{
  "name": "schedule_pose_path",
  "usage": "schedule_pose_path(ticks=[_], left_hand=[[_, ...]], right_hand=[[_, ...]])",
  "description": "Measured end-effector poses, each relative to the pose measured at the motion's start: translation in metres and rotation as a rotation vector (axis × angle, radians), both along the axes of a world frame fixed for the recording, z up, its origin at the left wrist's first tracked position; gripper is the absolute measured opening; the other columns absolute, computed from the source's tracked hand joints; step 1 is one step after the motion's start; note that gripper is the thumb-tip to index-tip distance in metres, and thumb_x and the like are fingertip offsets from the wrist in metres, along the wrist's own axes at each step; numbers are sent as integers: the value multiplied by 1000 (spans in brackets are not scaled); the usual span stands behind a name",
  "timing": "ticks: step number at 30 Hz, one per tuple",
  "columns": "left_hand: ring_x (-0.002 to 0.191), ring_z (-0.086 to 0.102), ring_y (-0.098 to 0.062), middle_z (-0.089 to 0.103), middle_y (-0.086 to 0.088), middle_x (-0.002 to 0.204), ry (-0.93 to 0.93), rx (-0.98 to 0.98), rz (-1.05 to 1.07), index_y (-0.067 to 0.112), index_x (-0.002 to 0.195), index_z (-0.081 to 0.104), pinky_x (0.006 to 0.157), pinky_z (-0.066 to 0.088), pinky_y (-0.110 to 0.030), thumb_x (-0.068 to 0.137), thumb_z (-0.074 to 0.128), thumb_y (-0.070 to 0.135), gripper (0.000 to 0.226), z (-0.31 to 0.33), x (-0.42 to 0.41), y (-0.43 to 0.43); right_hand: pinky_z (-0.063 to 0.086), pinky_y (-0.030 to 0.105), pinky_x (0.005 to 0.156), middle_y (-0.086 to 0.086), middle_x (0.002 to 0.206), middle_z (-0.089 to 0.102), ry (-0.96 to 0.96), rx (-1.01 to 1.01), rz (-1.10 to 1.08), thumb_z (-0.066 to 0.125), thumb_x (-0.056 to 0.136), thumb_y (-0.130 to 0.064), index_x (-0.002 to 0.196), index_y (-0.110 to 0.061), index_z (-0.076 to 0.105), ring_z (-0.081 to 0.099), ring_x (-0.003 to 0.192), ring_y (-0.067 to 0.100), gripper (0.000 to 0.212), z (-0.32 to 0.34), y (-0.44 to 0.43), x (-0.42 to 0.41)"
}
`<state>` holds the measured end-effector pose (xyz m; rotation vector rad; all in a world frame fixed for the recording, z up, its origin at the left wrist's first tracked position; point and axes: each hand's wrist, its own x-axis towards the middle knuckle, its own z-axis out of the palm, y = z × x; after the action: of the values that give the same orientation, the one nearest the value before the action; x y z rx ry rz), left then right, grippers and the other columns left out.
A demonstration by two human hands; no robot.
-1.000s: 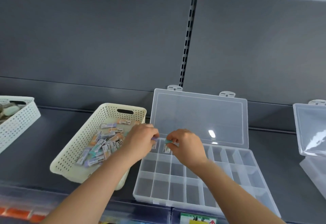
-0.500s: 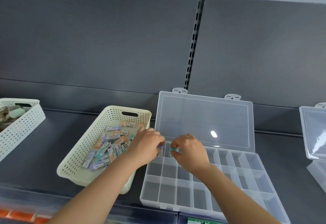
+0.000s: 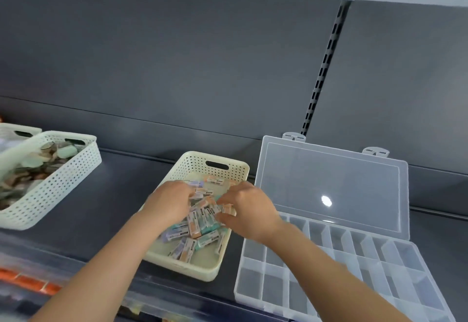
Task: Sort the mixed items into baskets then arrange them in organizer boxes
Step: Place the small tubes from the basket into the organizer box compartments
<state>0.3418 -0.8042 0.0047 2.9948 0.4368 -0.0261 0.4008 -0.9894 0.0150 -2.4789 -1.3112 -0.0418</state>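
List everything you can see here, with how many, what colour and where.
small pastel paper-sleeved erasers: many, orange, green, purple, piled in the cream basket
cream perforated plastic basket: one, cream, middle of the shelf
white perforated plastic baskets: two, white, far left; the nearer holds mixed rounded items
clear plastic organizer box: one, transparent, lid open, right of the cream basket
dark grey shelf: one, under everything
hands: two, bare; left hand and right hand both in the cream basket, fingers curled among the erasers

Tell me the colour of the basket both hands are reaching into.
Cream, with rows of small round holes in its walls; the head view shows the basket clearly.
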Motion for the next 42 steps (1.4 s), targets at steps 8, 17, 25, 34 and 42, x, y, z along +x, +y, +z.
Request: schedule_pose_path(ticks=[8,17,25,34,42], left_hand=[[91,59,-18,62,0,100,46,-64,70,18,103,63,79,50,-32,85,58,8,21,-33,-16,13],[81,53,-10,55,8,94,-205,-298,159,21,97,66,64,38,-24,83,69,13,16,-20,-18,23],[76,58,5,64,17,82,-564,-639,86,26,90,72,62,41,-4,77,77,14,18,19,0,-4],[70,57,-3,62,12,83,-580,-631,-257,16,94,74,69,47,-19,77,76,9,19,38,36,-94],[88,60,-16,63,4,99,-369,-428,-503,17,105,72,81,48,-33,88,63,11,20,19,57,-167]], right_hand=[[46,39,84,8,110,59,-91,-514,14,63,85,-32,116,-14,56,55,104,28,36,-23,64,-3],[51,38,74,9,101,59,122,-364,-33,61,83,-9,123,-16,33,60,90,29,49,-21,74,-2],[48,37,89,5,121,50,225,183,-113,44,92,-5,141,-27,40,53,102,23,54,12,21,10],[49,33,78,1,96,65,171,389,-388,58,89,-10,101,-18,69,60,84,21,18,28,-86,29],[44,30,65,-2,79,62,129,322,-553,71,81,-16,97,-11,62,54,69,21,19,10,-153,30]])
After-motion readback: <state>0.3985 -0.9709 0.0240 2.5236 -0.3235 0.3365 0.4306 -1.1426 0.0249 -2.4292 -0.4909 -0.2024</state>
